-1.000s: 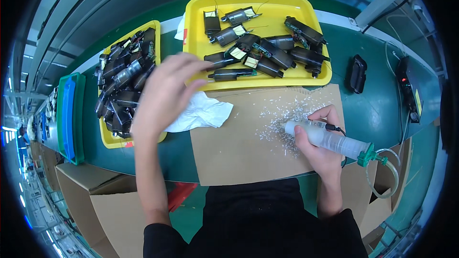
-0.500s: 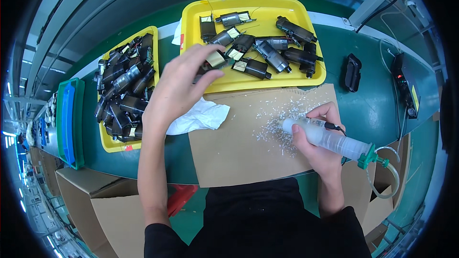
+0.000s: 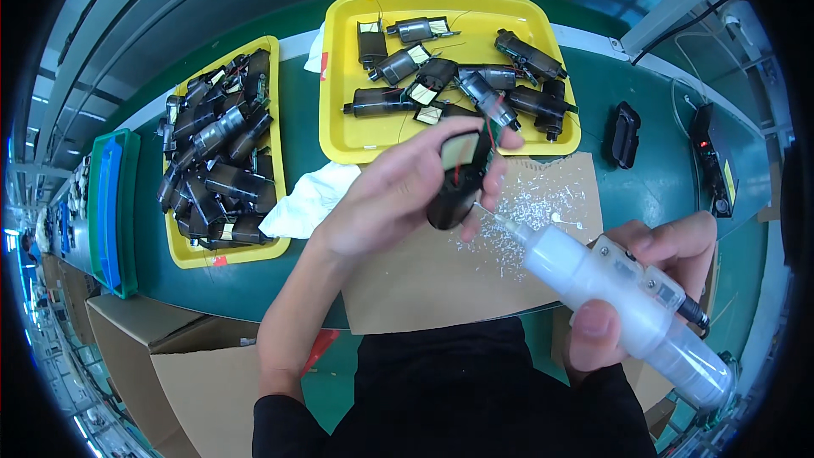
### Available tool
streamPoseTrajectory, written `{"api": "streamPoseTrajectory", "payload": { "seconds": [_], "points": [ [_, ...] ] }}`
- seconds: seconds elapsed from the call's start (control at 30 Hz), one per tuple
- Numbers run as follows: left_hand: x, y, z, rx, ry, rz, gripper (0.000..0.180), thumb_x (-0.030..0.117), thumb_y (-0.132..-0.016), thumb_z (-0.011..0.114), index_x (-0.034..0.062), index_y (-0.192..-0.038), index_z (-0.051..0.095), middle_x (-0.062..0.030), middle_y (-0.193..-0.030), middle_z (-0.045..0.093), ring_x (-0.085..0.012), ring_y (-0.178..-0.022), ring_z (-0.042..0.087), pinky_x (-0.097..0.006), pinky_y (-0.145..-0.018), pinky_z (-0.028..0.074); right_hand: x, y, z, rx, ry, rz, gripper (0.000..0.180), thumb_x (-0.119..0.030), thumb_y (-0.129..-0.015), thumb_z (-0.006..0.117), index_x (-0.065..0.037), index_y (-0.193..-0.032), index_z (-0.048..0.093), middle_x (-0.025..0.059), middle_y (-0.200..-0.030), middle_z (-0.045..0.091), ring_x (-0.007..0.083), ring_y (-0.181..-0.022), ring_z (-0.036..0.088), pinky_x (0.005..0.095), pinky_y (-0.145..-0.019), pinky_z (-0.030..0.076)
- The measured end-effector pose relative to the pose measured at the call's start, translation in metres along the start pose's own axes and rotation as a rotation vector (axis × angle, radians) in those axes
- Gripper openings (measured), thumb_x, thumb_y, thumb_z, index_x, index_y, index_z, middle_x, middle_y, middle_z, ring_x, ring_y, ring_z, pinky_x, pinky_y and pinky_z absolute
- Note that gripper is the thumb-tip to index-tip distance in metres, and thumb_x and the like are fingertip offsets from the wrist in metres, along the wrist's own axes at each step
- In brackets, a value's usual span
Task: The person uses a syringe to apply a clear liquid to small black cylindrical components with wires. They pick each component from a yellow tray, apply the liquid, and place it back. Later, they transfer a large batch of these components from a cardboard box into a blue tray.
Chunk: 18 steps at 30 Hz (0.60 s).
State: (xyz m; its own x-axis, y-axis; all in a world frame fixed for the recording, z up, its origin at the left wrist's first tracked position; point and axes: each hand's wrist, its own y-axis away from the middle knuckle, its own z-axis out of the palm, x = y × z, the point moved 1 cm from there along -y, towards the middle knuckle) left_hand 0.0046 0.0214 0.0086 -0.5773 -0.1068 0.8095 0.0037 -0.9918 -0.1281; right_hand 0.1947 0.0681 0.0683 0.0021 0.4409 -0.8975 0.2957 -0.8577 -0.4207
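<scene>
Black cylindrical part [image 3: 456, 192] is resting in my left fingers [image 3: 494, 180] over the cardboard [image 3: 407, 288]; my right fingers [image 3: 680, 240] are gripping a white dispenser [image 3: 604, 287], its nozzle [image 3: 515, 229] pointing nearby. By tilting carelessly, I'm risking snagging the red wire [image 3: 458, 175].

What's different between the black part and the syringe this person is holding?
Colour: the black part is dark with a pale yellowish patch; the syringe is translucent white.
Shape: the black part looks short and stubby, while the syringe is long with a thin tip.
Pose: the black part's rounded end points down the picture; the syringe's tip points up and left.
Shared: both are roughly cylindrical and held, in left hand and right hand respectively.
</scene>
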Motion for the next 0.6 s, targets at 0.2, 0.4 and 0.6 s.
{"api": "streamPoseTrajectory", "payload": {
  "seconds": [0.2, 0.4, 0.6],
  "points": [
    [0.001, 0.008, 0.002, -0.032, 0.008, -0.052, 0.082, 0.059, -0.076, 0.068, -0.0054, -0.121, 0.046, -0.0144, -0.095, 0.06, -0.0161, -0.082, 0.059, -0.021, -0.055, 0.041, -0.004, -0.004, 0.005, -0.123, 0.05, -0.079, 0.067, -0.043, -0.064, 0.082, -0.001, -0.091, 0.038, 0.0023, -0.076, 0.043, 0.0045, -0.054, 0.038, 0.0175, -0.05, 0.031],
    [0.001, 0.015, -0.002, -0.018, 0.004, -0.034, 0.082, 0.06, -0.071, 0.073, -0.0048, -0.115, 0.05, -0.0131, -0.091, 0.061, -0.0163, -0.079, 0.061, -0.022, -0.052, 0.042, 0.003, -0.004, 0.003, -0.262, -0.037, -0.083, 0.063, -0.033, -0.063, 0.084, 0.001, -0.092, 0.038, 0.0045, -0.076, 0.047, 0.0064, -0.053, 0.044, 0.0176, -0.05, 0.035],
    [-0.002, 0.012, 0.002, -0.003, 0.01, -0.009, 0.081, 0.059, -0.069, 0.075, -0.0051, -0.112, 0.052, -0.0124, -0.089, 0.061, -0.0175, -0.079, 0.061, -0.026, -0.064, 0.047, -0.003, -0.011, -0.005, -0.441, -0.012, -0.152, 0.063, -0.018, -0.062, 0.088, 0.001, -0.096, 0.039, 0.0098, -0.07, 0.059, 0.0103, -0.056, 0.058, 0.0181, -0.052, 0.043]
  ]
}}
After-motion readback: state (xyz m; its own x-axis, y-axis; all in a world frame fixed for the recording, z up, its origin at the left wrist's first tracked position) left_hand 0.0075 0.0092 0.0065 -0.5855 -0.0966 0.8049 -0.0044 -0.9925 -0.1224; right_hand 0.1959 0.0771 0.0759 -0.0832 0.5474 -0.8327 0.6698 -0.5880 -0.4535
